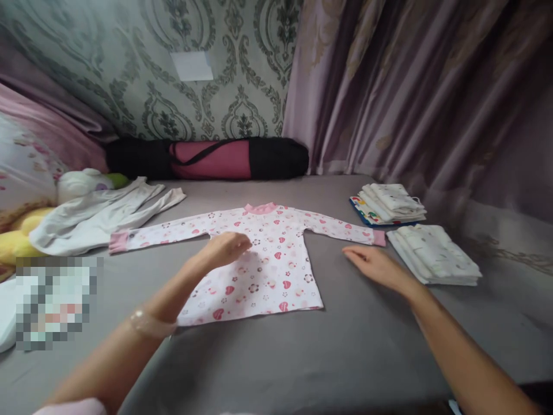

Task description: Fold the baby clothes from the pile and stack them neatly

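Observation:
A long-sleeved child's shirt [263, 271], white with pink hearts and small prints, lies flat with both sleeves stretched out to the sides. Its collar [260, 208] and cuffs are pink, and the collar points away from me. Over the left part of the shirt's chest is my left hand [227, 249], fingers loosely bent and nothing seen in them; whether it touches the cloth is unclear. My right hand [375, 266] is just below the right cuff [379, 237], off the shirt, its fingers mostly straight and holding nothing visible.
Folded white clothes [436, 253] are stacked at the right, with another folded pile [391, 204] behind. Crumpled pale clothing [99, 222] lies at the left beside plush toys [80, 184]. A black and pink long bag [211, 158] rests against the wall. Grey fabric [294, 357] covers the surface.

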The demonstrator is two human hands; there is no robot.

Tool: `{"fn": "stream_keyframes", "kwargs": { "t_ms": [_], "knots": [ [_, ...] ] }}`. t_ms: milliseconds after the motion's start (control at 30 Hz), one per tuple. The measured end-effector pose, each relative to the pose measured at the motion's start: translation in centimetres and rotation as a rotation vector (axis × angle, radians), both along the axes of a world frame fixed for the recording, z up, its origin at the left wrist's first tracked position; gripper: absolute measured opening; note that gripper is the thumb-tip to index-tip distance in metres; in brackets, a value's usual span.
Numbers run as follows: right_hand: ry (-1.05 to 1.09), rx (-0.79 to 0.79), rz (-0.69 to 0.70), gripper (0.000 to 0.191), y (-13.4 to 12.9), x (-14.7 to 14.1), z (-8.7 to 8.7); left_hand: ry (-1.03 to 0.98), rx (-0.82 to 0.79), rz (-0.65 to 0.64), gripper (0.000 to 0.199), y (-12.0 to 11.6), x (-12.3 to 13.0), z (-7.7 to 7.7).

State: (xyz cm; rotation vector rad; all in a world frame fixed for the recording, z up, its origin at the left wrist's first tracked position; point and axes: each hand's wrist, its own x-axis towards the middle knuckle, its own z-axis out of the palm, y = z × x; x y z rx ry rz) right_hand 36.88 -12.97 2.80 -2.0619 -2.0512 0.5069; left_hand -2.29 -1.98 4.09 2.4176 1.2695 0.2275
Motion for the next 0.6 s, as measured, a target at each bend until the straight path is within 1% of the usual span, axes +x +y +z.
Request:
{"fn": "stream_keyframes", "kwargs": {
  "t_ms": [67,100,167,200,267,367,467,600],
  "knots": [
    [-0.134,0.101,-0.185,0.041,2.4,2.3,0.1,-0.098,0.019,-0.026,0.031,2.9,3.0,0.0],
    [-0.208,0.124,-0.26,0.041,3.4,3.4,0.1,-0.135,0.032,-0.038,0.031,4.3,4.5,-0.1],
    [-0.332,0.108,-0.369,0.041,4.9,5.0,0.1,-0.186,0.065,-0.026,0.03,7.2,7.3,-0.4],
    [-0.374,0.076,-0.398,0.041,5.4,5.7,-0.1,-0.205,0.086,-0.016,0.029,8.5,8.6,-0.6],
    [-0.424,0.0,-0.417,0.041,6.0,6.7,-0.5,-0.189,0.111,0.007,0.028,10.8,10.7,-1.2],
    [-0.444,-0.067,-0.387,0.04,6.2,7.6,-1.4,-0.066,0.122,0.023,0.026,13.3,13.1,-2.3],
    [-0.451,-0.064,-0.395,0.039,6.3,7.9,-1.9,0.015,0.121,0.029,0.025,14.8,14.6,-3.6],
    [-0.454,-0.076,-0.441,0.036,6.5,7.7,-1.4,0.057,0.104,0.023,0.023,15.7,15.6,-4.9]
  ]
}}
